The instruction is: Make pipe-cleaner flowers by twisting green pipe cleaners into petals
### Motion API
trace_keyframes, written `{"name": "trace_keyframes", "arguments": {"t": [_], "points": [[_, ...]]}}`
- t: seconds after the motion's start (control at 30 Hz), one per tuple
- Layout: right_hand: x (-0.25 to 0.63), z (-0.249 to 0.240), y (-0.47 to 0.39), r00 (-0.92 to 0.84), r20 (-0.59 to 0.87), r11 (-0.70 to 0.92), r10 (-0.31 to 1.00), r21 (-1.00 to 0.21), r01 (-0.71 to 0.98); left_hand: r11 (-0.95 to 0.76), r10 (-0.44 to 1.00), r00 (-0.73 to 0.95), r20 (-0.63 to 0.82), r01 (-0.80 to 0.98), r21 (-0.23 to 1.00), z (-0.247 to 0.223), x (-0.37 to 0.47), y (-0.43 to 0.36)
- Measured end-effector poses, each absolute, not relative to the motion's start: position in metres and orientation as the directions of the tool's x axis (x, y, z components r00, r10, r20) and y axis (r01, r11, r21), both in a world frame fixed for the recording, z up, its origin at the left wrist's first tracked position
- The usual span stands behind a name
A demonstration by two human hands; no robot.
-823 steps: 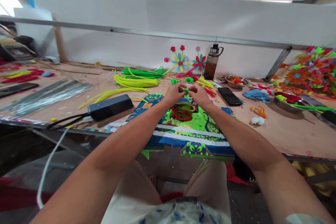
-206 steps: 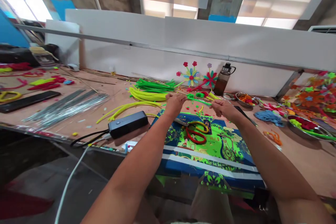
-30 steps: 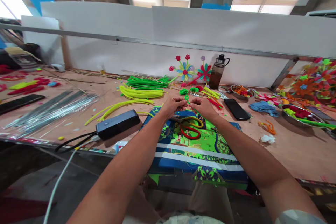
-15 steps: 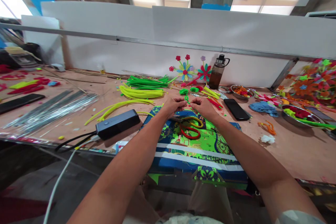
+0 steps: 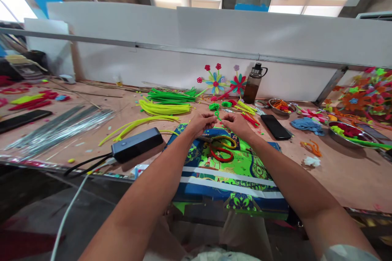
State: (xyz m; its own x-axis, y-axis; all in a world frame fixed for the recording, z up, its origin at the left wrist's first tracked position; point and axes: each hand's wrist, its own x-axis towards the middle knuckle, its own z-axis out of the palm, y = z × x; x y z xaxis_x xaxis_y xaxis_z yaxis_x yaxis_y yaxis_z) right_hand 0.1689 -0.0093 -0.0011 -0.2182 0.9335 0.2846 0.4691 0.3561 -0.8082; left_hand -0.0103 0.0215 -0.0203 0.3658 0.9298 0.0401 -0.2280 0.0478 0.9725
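Between my two hands is a small green pipe cleaner [image 5: 217, 114] bent into a loop at its top. My left hand [image 5: 202, 123] pinches it from the left, and my right hand [image 5: 235, 124] pinches its other side, fingertips close together. Both hands are just above the far edge of a blue and green patterned box [image 5: 239, 183]. Scissors [image 5: 223, 149] with yellow and red handles lie on the box below my hands. Just beyond my fingers sits a curled green piece [image 5: 214, 107].
Green stems [image 5: 173, 96] and yellow stems [image 5: 165, 108] lie behind left. A black power bank [image 5: 137, 145] with cables is left of the box. A bottle [image 5: 252, 84], phone [image 5: 276, 127] and metal bowl [image 5: 349, 133] stand or lie to the right.
Both hands have stayed nearly in place, with the green loop shifted very slightly between the fingertips. Nothing was let go.
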Motion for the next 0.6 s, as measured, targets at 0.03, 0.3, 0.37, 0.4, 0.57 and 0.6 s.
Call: {"name": "trace_keyframes", "arguments": {"t": [0.03,0.3,0.37,0.4,0.57,0.6], "points": [[0.1690,-0.0010,-0.0092,-0.220,0.286,0.358,0.933,-0.805,0.473,0.056,0.930,0.365,0.035,-0.234,0.971,-0.0203,-0.0103,0.0215],[0.1728,0.0009,-0.0090,-0.262,0.312,0.395,0.913,-0.839,0.375,0.144,0.916,0.402,-0.019,-0.284,0.948,-0.0166,-0.0143,0.0227],[0.1754,-0.0002,-0.0068,-0.242,0.327,0.394,0.914,-0.860,0.324,0.182,0.895,0.444,-0.042,-0.277,0.943,-0.0155,-0.0156,0.0220],[0.1766,-0.0005,-0.0058,-0.238,0.345,0.409,0.908,-0.857,0.315,0.200,0.883,0.466,-0.052,-0.275,0.940,-0.0153,-0.0159,0.0217],[0.1764,0.0028,-0.0076,-0.295,0.383,0.469,0.875,-0.822,0.323,0.224,0.846,0.532,-0.041,-0.285,0.932,-0.0175,-0.0156,0.0218],[0.1750,0.0037,-0.0092,-0.302,0.372,0.461,0.878,-0.829,0.316,0.208,0.852,0.523,-0.028,-0.289,0.935,-0.0181,-0.0155,0.0221]]}}
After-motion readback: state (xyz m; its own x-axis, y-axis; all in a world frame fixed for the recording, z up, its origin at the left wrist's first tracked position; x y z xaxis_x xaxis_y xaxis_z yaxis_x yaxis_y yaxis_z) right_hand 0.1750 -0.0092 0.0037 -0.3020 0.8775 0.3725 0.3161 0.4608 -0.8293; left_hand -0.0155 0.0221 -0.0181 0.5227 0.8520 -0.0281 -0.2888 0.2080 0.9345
